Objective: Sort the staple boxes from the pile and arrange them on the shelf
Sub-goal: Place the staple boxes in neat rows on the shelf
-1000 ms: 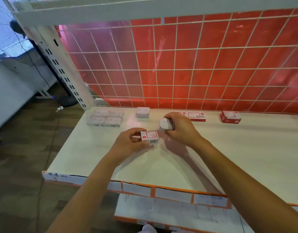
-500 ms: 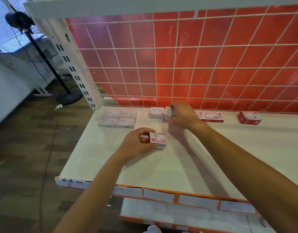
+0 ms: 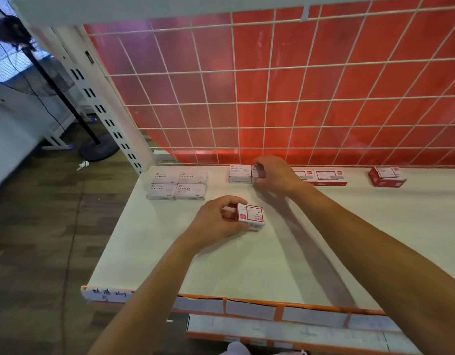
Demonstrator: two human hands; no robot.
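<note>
Fingers (image 3: 231, 201) of my left hand (image 3: 216, 222) curl round a red-and-white staple box (image 3: 250, 217) at mid-frame, low over the shelf (image 3: 247, 267). Above centre, my right hand (image 3: 275, 175) pinches a pale box (image 3: 257, 172) at the shelf's back edge, just beside a second pale box (image 3: 238, 173).

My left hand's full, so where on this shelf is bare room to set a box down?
Bare: the white shelf's front half, before your left hand; also the gap between the flat red-and-white boxes and the lone red box. Crowded: back centre, around your right hand and its small white box.
</note>
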